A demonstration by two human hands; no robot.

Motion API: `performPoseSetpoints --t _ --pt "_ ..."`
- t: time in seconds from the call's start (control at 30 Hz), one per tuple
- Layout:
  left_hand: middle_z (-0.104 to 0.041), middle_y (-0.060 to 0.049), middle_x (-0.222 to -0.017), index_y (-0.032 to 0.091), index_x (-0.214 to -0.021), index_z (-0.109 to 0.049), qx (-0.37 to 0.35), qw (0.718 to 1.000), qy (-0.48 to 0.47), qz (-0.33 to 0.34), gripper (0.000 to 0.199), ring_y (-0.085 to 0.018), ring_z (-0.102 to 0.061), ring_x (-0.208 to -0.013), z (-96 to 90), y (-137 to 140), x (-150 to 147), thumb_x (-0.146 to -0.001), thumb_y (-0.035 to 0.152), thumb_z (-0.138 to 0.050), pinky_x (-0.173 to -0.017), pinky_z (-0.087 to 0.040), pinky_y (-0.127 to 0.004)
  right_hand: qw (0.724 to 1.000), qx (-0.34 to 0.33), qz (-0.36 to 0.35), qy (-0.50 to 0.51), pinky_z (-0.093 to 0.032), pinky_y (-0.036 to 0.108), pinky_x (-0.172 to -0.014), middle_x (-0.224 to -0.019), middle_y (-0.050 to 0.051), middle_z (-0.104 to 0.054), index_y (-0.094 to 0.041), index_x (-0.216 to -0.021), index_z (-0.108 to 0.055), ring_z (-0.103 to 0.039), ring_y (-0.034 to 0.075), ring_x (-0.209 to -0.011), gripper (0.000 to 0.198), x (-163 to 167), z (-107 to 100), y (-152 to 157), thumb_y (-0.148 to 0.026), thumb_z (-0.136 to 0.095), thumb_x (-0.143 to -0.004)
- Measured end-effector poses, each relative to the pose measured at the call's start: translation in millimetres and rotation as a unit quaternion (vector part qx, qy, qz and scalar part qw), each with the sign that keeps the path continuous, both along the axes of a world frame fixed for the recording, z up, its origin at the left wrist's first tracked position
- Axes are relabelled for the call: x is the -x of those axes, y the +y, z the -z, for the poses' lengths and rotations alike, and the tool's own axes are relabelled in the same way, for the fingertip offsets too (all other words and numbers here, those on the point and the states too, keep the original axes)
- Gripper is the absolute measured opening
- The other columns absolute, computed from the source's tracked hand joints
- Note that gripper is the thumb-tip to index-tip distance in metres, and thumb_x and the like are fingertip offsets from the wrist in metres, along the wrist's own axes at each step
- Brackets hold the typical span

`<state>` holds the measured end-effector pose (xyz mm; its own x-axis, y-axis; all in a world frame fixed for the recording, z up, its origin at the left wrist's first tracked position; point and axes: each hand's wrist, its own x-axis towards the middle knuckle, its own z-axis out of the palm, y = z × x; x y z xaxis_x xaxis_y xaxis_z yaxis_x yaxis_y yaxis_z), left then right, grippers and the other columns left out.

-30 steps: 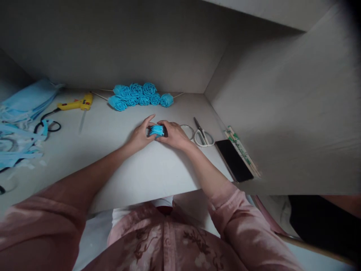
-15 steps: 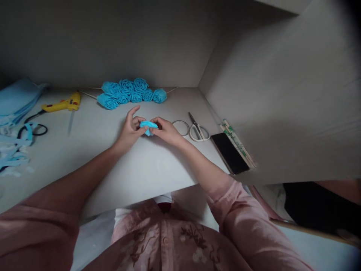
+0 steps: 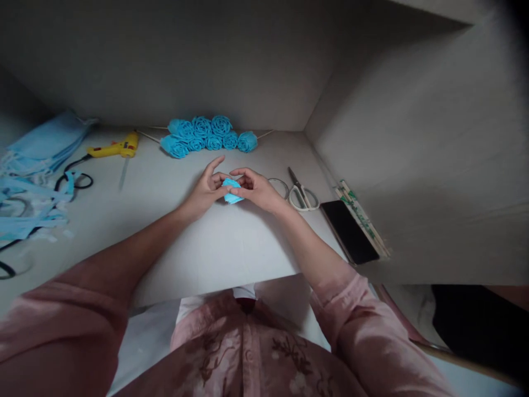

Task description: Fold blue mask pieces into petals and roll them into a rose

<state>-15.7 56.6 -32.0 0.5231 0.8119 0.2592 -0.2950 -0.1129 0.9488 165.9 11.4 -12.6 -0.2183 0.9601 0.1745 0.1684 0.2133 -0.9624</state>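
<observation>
A small light-blue flower (image 3: 233, 191) of folded, ruffled material is held between my two hands over the table. My left hand (image 3: 205, 190) pinches its left side, thumb in front and index finger raised. My right hand (image 3: 261, 191) grips the right side, its thumb across the front and its fingers curled behind. Behind my hands lies a cluster of finished-looking blue flowers (image 3: 201, 127), some on thin sticks. Just right of my right hand are a ring-shaped roll (image 3: 285, 187), mostly seen as an outline, and scissors (image 3: 303, 196) with white handles.
A yellow glue gun (image 3: 115, 148) with a black cord lies at the back left. Further left are stacked blue face masks (image 3: 47, 142) and cut blue strips (image 3: 37, 212). A black phone (image 3: 349, 230) and wrapped chopsticks (image 3: 362, 218) lie along the right wall.
The flower has been turned in my fingers and shows more of its ruffled face. My right fingers have lifted and spread a little. The view has shifted left.
</observation>
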Motion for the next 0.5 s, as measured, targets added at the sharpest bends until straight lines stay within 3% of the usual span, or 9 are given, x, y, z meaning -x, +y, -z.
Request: performPoseSetpoints --t 0.13,0.23,0.4,0.5 --pt "-0.066 -0.002 -0.101 0.030 -0.150 -0.027 0.007 0.999 -0.032 -0.010 0.096 -0.015 -0.064 -0.091 3.4 1.1 -2.0 -0.072 0.034 -0.082 -0.080 -0.049 -0.027 0.997 -0.038 0.069 0.010 -0.053 0.033 -0.085 -0.102 0.005 -0.066 -0.021 -0.126 -0.057 -0.063 0.017 -0.090 0.056 2.6 1.9 1.5 -0.046 -0.072 -0.078" --pt "-0.066 -0.001 -0.097 0.029 -0.150 -0.029 -0.007 1.000 -0.021 -0.016 0.098 -0.014 -0.063 -0.089 5.3 1.3 -2.5 -0.068 0.030 -0.084 -0.080 -0.048 -0.027 0.996 -0.047 0.075 0.013 -0.051 0.036 -0.094 -0.111 0.007 -0.067 -0.021 -0.124 -0.059 -0.064 0.020 -0.101 0.056 3.0 1.4 1.8 -0.049 -0.071 -0.078" --pt "-0.063 0.002 -0.087 0.024 -0.147 -0.033 -0.037 0.999 0.004 -0.040 0.091 -0.011 -0.060 -0.076 4.8 1.2 -2.0 -0.069 0.025 -0.081 -0.071 -0.046 -0.023 0.998 -0.035 0.058 -0.002 -0.051 0.035 -0.090 -0.106 0.006 -0.070 -0.021 -0.115 -0.063 -0.065 0.019 -0.096 0.052 4.6 0.9 1.0 -0.052 -0.072 -0.074" --pt "-0.060 0.003 -0.086 0.024 -0.146 -0.035 -0.065 0.997 0.031 -0.041 0.090 -0.010 -0.058 -0.074 2.8 -0.4 -2.6 -0.067 0.021 -0.079 -0.067 -0.044 -0.021 0.996 -0.041 0.083 -0.009 -0.049 0.032 -0.084 -0.099 0.003 -0.070 -0.020 -0.103 -0.064 -0.063 0.017 -0.089 0.045 6.0 -0.6 -0.8 -0.052 -0.073 -0.073"
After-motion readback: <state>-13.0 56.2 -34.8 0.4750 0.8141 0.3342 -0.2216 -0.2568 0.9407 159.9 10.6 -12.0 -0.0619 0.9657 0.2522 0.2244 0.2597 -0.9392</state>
